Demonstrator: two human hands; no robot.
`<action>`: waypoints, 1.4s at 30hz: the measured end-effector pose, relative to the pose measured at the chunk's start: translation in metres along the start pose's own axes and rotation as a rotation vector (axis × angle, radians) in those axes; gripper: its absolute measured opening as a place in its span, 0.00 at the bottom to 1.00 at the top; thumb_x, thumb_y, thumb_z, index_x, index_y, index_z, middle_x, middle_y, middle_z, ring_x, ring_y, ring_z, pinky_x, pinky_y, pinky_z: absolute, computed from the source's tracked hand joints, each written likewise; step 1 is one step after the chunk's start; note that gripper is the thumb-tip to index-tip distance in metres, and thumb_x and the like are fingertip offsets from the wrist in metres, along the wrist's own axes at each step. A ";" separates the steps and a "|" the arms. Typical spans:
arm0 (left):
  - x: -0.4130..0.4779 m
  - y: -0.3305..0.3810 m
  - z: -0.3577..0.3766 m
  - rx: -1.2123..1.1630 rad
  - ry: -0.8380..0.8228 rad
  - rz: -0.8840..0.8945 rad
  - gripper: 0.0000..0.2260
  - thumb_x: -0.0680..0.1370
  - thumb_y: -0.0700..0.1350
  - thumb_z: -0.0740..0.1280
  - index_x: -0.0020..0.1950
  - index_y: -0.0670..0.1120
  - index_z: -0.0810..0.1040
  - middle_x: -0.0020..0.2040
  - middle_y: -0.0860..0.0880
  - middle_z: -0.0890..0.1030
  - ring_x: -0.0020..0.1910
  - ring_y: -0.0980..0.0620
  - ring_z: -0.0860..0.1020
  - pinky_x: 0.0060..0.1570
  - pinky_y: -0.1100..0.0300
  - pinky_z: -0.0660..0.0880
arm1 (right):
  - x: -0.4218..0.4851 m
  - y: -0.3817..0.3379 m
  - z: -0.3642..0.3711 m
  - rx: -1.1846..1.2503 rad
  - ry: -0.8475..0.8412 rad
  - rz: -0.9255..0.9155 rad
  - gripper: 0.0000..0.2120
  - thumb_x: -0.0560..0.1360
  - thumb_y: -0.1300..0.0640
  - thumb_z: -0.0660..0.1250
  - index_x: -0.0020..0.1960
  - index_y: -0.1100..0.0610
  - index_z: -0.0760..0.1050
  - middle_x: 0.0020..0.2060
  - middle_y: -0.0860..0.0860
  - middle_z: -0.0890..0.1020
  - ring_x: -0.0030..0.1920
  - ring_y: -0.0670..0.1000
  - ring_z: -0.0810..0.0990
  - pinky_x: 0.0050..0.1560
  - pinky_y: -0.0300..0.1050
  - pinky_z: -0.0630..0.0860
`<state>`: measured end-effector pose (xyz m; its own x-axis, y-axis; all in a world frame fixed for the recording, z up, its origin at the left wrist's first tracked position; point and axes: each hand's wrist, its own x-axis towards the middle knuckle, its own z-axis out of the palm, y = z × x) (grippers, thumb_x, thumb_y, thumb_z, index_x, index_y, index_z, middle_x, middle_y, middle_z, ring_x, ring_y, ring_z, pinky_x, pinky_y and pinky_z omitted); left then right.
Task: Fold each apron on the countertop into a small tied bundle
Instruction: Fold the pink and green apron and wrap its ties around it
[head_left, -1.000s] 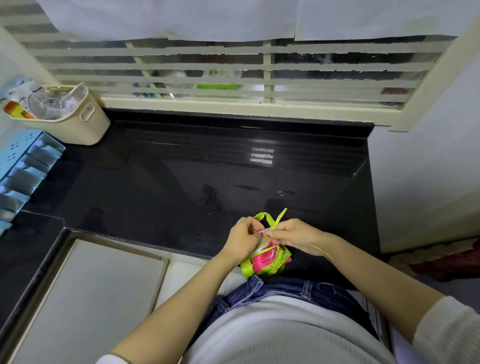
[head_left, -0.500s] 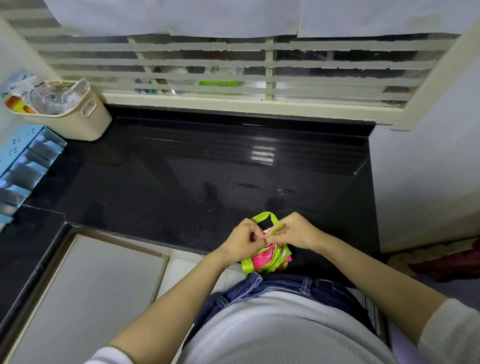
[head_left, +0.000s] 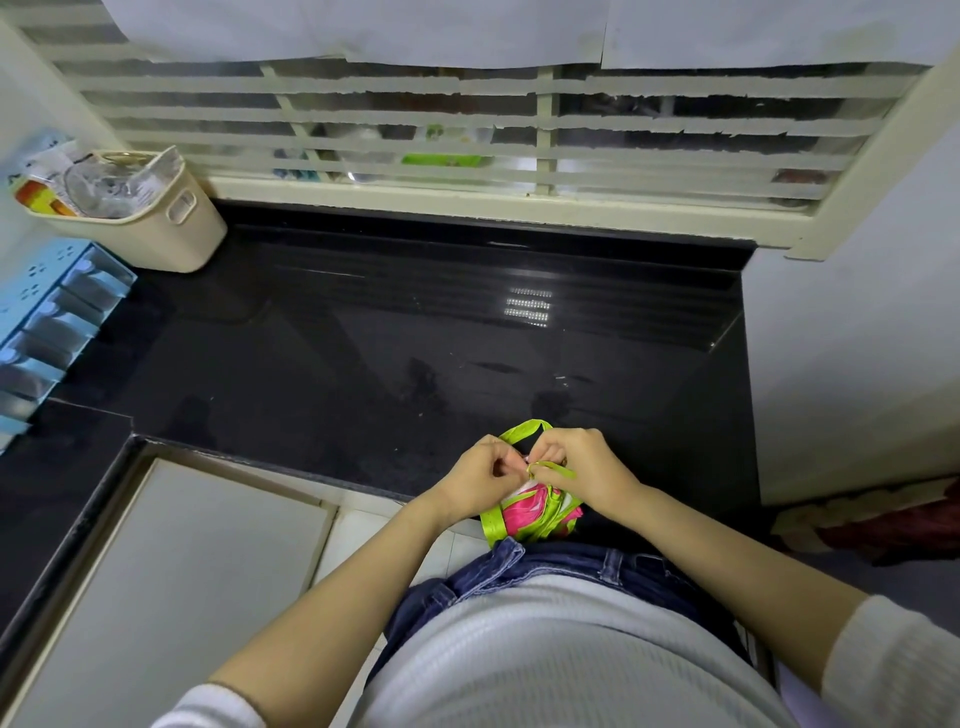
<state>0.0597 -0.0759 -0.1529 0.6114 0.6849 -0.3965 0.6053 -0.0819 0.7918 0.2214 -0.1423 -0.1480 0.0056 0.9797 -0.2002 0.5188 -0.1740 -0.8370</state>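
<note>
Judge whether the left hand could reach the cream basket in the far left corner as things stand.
Probably, with a stretch: only bare countertop lies between the left hand and the basket, but it pinches the green strap now.

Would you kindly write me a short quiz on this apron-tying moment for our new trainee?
1. True or false: the left hand and the right hand both pinch the green strap.
2. Where is the apron bundle? A) on the window sill; B) at the near edge of the countertop, by the person's waist; C) on the blue rack.
3. Fill in: the cream basket stands at the countertop's far ___ corner.
Key: 1 true; 2 B; 3 left.
</note>
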 end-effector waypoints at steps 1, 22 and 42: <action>-0.001 -0.001 -0.002 -0.037 -0.012 -0.005 0.07 0.76 0.35 0.66 0.43 0.46 0.77 0.48 0.49 0.74 0.43 0.61 0.73 0.44 0.75 0.70 | -0.001 0.000 0.000 0.018 0.010 0.006 0.03 0.71 0.64 0.71 0.43 0.59 0.80 0.33 0.45 0.80 0.36 0.37 0.79 0.39 0.27 0.72; 0.007 0.001 -0.002 0.048 -0.058 0.052 0.07 0.73 0.38 0.72 0.50 0.38 0.81 0.45 0.53 0.72 0.47 0.62 0.69 0.44 0.80 0.66 | -0.005 0.009 0.001 0.024 0.091 0.056 0.05 0.67 0.59 0.76 0.37 0.58 0.81 0.36 0.46 0.76 0.36 0.40 0.75 0.39 0.31 0.70; 0.000 0.002 -0.007 0.134 -0.148 0.095 0.02 0.76 0.36 0.68 0.48 0.38 0.78 0.45 0.55 0.65 0.44 0.61 0.67 0.46 0.77 0.66 | -0.004 0.009 -0.010 -0.151 0.021 0.159 0.03 0.71 0.59 0.71 0.41 0.58 0.81 0.43 0.49 0.79 0.45 0.49 0.79 0.50 0.42 0.75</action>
<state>0.0576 -0.0711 -0.1480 0.7309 0.5566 -0.3949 0.5980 -0.2435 0.7636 0.2347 -0.1468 -0.1491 0.1141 0.9434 -0.3114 0.6322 -0.3107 -0.7097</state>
